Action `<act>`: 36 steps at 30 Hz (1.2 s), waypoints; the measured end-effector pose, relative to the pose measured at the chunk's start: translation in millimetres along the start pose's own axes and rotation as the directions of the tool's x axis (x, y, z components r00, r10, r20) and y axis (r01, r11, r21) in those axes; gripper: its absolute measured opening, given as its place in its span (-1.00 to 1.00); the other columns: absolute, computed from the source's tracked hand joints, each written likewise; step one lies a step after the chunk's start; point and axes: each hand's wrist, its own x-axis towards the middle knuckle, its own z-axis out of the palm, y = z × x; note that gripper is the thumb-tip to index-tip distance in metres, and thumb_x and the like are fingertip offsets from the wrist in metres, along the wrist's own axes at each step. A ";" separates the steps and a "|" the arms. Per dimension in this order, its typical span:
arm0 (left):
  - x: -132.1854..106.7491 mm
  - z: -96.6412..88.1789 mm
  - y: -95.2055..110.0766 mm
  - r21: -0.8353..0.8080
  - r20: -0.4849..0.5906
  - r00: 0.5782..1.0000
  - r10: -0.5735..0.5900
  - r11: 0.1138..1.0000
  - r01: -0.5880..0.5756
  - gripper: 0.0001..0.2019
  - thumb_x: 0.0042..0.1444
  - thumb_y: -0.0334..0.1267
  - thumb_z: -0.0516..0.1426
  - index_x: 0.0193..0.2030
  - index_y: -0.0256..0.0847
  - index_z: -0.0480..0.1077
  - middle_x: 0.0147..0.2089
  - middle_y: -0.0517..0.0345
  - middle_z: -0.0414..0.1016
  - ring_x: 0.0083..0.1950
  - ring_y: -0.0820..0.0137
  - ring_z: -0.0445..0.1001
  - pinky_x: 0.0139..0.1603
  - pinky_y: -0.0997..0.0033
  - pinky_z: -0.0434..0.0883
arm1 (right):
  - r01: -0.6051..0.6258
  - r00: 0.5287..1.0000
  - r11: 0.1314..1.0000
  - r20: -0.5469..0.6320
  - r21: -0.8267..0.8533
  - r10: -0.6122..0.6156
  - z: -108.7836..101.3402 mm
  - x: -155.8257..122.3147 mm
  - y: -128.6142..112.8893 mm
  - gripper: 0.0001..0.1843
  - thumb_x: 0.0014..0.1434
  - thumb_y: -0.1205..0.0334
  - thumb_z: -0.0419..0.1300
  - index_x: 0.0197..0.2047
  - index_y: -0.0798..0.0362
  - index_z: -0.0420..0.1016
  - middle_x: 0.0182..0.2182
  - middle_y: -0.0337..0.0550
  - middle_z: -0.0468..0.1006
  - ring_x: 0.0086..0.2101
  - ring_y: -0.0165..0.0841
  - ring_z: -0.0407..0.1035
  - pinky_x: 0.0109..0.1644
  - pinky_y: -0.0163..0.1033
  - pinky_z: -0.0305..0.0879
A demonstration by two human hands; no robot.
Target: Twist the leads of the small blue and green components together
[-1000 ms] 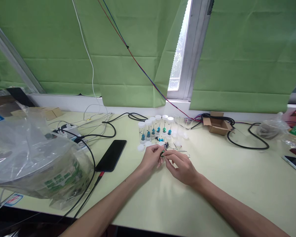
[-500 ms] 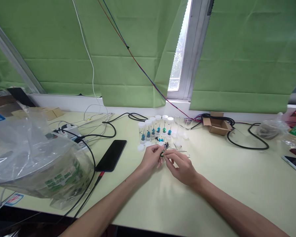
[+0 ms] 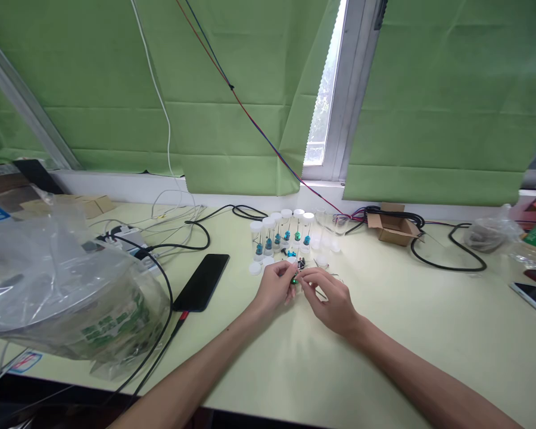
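My left hand (image 3: 274, 287) is closed in a pinch on a small shiny green piece (image 3: 294, 280), partly hidden by the fingers. My right hand (image 3: 333, 300) meets it from the right, thumb and fingertips drawn together at the piece; what these fingertips hold is too small to make out. Just beyond the fingers lie small dark parts (image 3: 301, 263) and a bright blue part (image 3: 291, 254). Behind them stand several clear tubes (image 3: 268, 241) with white caps, holding teal or green pieces on thin stems. Thin rods (image 3: 321, 294) show beside my right hand.
A black phone (image 3: 201, 282) lies left of my hands. Further left is a plastic-wrapped tub (image 3: 111, 310) with black cables running past it. Loose white caps (image 3: 255, 269) and clear empty tubes (image 3: 340, 224) are near the filled tubes. An open cardboard box (image 3: 393, 229) sits at the back right.
My right hand has shifted slightly, its fingers curling more, and a thin rod now shows beneath it. The green piece looks turned between the fingertips. My left hand stays in place.
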 end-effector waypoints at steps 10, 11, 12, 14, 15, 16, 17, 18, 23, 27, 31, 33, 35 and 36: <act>0.8 -0.1 -1.3 0.063 -0.018 0.995 0.093 0.994 -0.092 -0.63 0.20 0.04 0.11 -0.47 -0.20 0.28 -0.71 0.35 0.17 -0.74 0.53 0.18 -0.72 0.55 0.10 | -0.007 0.998 1.000 -0.064 0.002 0.007 -0.8 2.4 -1.0 -0.79 0.25 0.54 0.10 -0.19 0.03 0.38 -0.26 -0.05 0.54 -0.25 -0.31 0.45 -0.31 -0.24 0.42; 1.0 -0.2 -1.6 0.065 -0.019 0.995 0.102 0.993 -0.100 -0.63 0.20 0.04 0.10 -0.46 -0.20 0.28 -0.71 0.36 0.16 -0.74 0.53 0.19 -0.72 0.55 0.10 | -0.007 0.998 1.000 -0.068 0.004 0.008 -1.0 2.7 -1.1 -0.79 0.25 0.54 0.10 -0.18 0.03 0.38 -0.26 -0.05 0.54 -0.25 -0.31 0.45 -0.31 -0.24 0.42; 1.2 -0.4 -1.8 0.069 -0.020 0.994 0.108 0.992 -0.106 -0.63 0.21 0.04 0.10 -0.46 -0.20 0.28 -0.71 0.36 0.15 -0.74 0.53 0.19 -0.71 0.54 0.11 | -0.009 0.998 1.000 -0.069 0.007 0.009 -1.2 2.9 -1.3 -0.79 0.25 0.54 0.10 -0.18 0.03 0.37 -0.25 -0.05 0.53 -0.24 -0.31 0.44 -0.31 -0.24 0.42; 1.7 -0.7 -2.3 0.075 -0.024 0.993 0.115 0.991 -0.113 -0.64 0.22 0.04 0.08 -0.45 -0.20 0.28 -0.71 0.37 0.14 -0.75 0.54 0.17 -0.71 0.54 0.11 | -0.016 0.998 1.000 -0.067 0.009 0.016 -1.9 3.0 -1.4 -0.79 0.26 0.54 0.09 -0.17 0.03 0.37 -0.24 -0.04 0.52 -0.22 -0.31 0.44 -0.31 -0.24 0.42; 1.8 -0.8 -2.5 0.076 -0.026 0.993 0.117 0.991 -0.114 -0.64 0.23 0.03 0.08 -0.44 -0.20 0.29 -0.72 0.37 0.14 -0.75 0.54 0.17 -0.71 0.54 0.10 | -0.020 0.998 1.000 -0.066 0.007 0.021 -2.2 3.0 -1.4 -0.78 0.27 0.54 0.09 -0.16 0.03 0.37 -0.24 -0.04 0.52 -0.22 -0.31 0.44 -0.31 -0.24 0.42; 1.9 -0.9 -2.5 0.077 -0.028 0.993 0.118 0.990 -0.115 -0.64 0.23 0.03 0.07 -0.44 -0.20 0.29 -0.71 0.37 0.15 -0.75 0.54 0.17 -0.71 0.54 0.10 | -0.025 0.998 1.000 -0.065 0.004 0.026 -2.6 3.0 -1.3 -0.79 0.27 0.54 0.08 -0.16 0.03 0.37 -0.23 -0.04 0.51 -0.21 -0.31 0.44 -0.30 -0.23 0.42; 1.8 -0.9 -2.3 0.076 -0.032 0.993 0.118 0.990 -0.115 -0.64 0.23 0.03 0.08 -0.44 -0.20 0.29 -0.71 0.37 0.15 -0.75 0.54 0.17 -0.72 0.54 0.10 | -0.030 0.998 1.000 -0.063 -0.001 0.030 -2.9 2.9 -1.2 -0.79 0.28 0.54 0.07 -0.16 0.03 0.36 -0.23 -0.04 0.51 -0.21 -0.31 0.43 -0.29 -0.23 0.42; 1.7 -0.8 -2.0 0.074 -0.033 0.993 0.115 0.991 -0.113 -0.64 0.22 0.03 0.08 -0.44 -0.20 0.29 -0.71 0.37 0.15 -0.75 0.54 0.18 -0.72 0.54 0.09 | -0.033 0.998 0.999 -0.059 -0.007 0.032 -3.2 2.9 -0.9 -0.79 0.28 0.54 0.07 -0.16 0.03 0.36 -0.22 -0.03 0.50 -0.20 -0.31 0.43 -0.27 -0.22 0.42; 0.0 0.1 1.6 0.032 -0.050 0.995 0.091 0.995 -0.089 -0.66 0.20 0.03 0.10 -0.42 -0.20 0.32 -0.69 0.36 0.16 -0.74 0.53 0.19 -0.73 0.54 0.09 | -0.029 0.999 0.998 -0.037 -0.056 0.027 -4.5 2.5 1.9 -0.79 0.31 0.52 0.04 -0.15 0.02 0.35 -0.23 -0.05 0.50 -0.21 -0.31 0.43 -0.22 -0.20 0.41; 0.6 0.3 2.1 -0.002 -0.065 0.994 0.088 0.996 -0.088 -0.68 0.19 0.01 0.11 -0.40 -0.21 0.33 -0.70 0.33 0.23 -0.74 0.51 0.20 -0.71 0.53 0.14 | -0.054 0.998 0.990 -0.024 -0.130 0.051 -5.6 2.2 5.5 -0.82 0.32 0.48 0.04 -0.15 0.01 0.34 -0.24 -0.06 0.50 -0.21 -0.30 0.42 -0.25 -0.22 0.39; 3.2 -0.2 -0.6 -0.024 -0.064 0.990 0.125 0.992 -0.127 -0.69 0.18 0.01 0.12 -0.35 -0.23 0.37 -0.62 0.25 0.36 -0.68 0.48 0.31 -0.64 0.49 0.25 | -0.085 0.996 0.982 -0.033 -0.171 0.080 -7.6 3.0 8.8 -0.84 0.34 0.46 0.03 -0.17 0.02 0.33 -0.26 -0.08 0.48 -0.24 -0.31 0.41 -0.27 -0.23 0.37; 3.7 -0.1 -1.3 -0.045 -0.060 0.989 0.135 0.989 -0.138 -0.70 0.14 0.01 0.16 -0.33 -0.23 0.40 -0.54 0.21 0.41 -0.61 0.44 0.39 -0.59 0.47 0.32 | -0.092 0.996 0.981 -0.036 -0.172 0.087 -8.9 3.6 10.7 -0.85 0.35 0.44 0.02 -0.18 0.02 0.33 -0.28 -0.09 0.47 -0.25 -0.31 0.40 -0.26 -0.23 0.36; 3.5 0.0 -1.0 -0.062 -0.053 0.989 0.141 0.988 -0.144 -0.71 0.10 -0.01 0.20 -0.30 -0.24 0.42 -0.46 0.17 0.45 -0.53 0.41 0.45 -0.53 0.44 0.39 | -0.105 0.994 0.978 -0.033 -0.180 0.101 -10.1 3.8 13.0 -0.86 0.36 0.42 0.01 -0.20 0.02 0.32 -0.31 -0.11 0.45 -0.30 -0.32 0.39 -0.28 -0.24 0.34; 3.2 0.0 -0.6 -0.067 -0.050 0.988 0.143 0.987 -0.146 -0.71 0.09 -0.02 0.22 -0.27 -0.24 0.43 -0.42 0.15 0.47 -0.50 0.40 0.47 -0.49 0.42 0.41 | -0.117 0.993 0.975 -0.029 -0.187 0.113 -10.6 3.8 14.3 -0.86 0.36 0.41 0.00 -0.20 0.02 0.32 -0.33 -0.12 0.44 -0.32 -0.33 0.37 -0.29 -0.24 0.33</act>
